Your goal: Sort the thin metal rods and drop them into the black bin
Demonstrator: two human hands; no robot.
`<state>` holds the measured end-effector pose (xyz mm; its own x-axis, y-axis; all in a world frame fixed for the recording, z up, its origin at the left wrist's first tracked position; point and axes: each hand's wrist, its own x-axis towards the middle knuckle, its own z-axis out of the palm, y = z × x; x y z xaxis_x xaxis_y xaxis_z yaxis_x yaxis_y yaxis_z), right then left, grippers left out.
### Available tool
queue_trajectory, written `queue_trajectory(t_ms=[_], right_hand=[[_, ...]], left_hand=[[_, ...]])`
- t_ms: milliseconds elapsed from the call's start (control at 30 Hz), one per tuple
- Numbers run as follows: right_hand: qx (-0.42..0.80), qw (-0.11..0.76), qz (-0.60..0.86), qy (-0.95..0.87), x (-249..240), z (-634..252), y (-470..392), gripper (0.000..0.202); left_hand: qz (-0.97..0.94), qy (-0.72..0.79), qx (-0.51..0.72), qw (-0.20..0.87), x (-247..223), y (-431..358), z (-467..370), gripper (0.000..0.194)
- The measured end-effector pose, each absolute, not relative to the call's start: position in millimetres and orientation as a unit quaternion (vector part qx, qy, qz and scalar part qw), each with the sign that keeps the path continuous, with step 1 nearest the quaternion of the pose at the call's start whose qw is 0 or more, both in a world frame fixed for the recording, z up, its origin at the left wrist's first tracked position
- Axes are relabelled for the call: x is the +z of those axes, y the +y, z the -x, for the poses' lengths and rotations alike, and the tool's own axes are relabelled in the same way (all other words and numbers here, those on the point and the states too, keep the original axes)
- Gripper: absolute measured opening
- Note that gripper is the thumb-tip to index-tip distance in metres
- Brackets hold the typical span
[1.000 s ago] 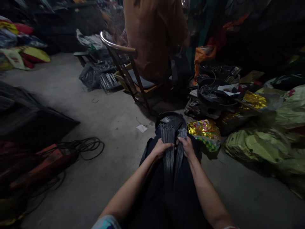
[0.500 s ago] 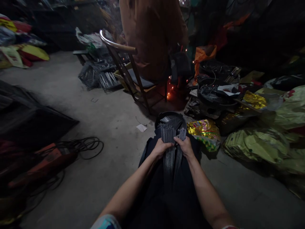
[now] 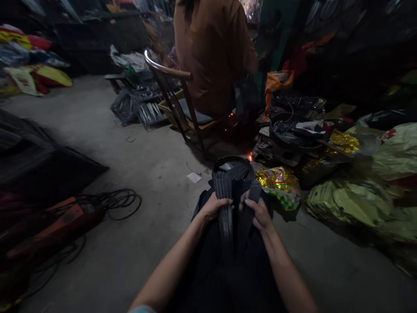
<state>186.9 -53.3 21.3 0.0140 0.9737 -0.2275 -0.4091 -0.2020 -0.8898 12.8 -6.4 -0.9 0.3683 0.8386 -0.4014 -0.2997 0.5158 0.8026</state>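
Here, each hand [image 3: 215, 206] grips thin metal rods [image 3: 224, 217].

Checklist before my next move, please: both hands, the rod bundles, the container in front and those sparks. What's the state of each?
1. Left hand gripping left rod bundle: ok.
2. Right hand gripping right rod bundle: ok.
3. Bundles held apart: ok.
4. Bundles equal in count: cannot tell, too dark and fine.
5. Sparks well away from black container: not ok, they glow near its rim.
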Motion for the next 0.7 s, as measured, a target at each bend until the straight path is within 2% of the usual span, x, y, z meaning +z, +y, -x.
queue_trajectory(t_ms=[133, 233, 333, 567, 633, 700], right_hand=[[0.633, 0.525, 0.492, -0.287, 14.4, -176.8, -113.2, 0.028], [0.598, 0.511, 0.561, -0.259, -12.1, -160.8, -137.0, 0.035], [0.611, 0.507, 0.557, -0.242, -23.8, -148.5, -133.8, 0.042], [0.689, 0.45, 0.502, -0.266, 25.3, -184.0, -48.1, 0.05], [0.663, 0.426, 0.532, -0.311, 30.4, -214.1, -4.3, 0.05], [0.567, 0.403, 0.612, -0.377, 21.6, -246.4, 41.9, 0.049]], left_hand=[[-0.303, 0.367, 0.381, 0.793, 1.5, -11.0, 13.5, 0.036], [-0.321, 0.336, 0.4, 0.79, 2.8, -13.4, 25.7, 0.028], [-0.33, 0.33, 0.41, 0.784, 3.3, -15.3, 31.9, 0.021], [-0.292, 0.355, 0.413, 0.786, 4.5, -18.2, 42.4, 0.022], [-0.29, 0.362, 0.409, 0.786, 5.9, -16.9, 44.5, 0.024], [-0.288, 0.367, 0.411, 0.783, 7.2, -13.7, 45.1, 0.026]])
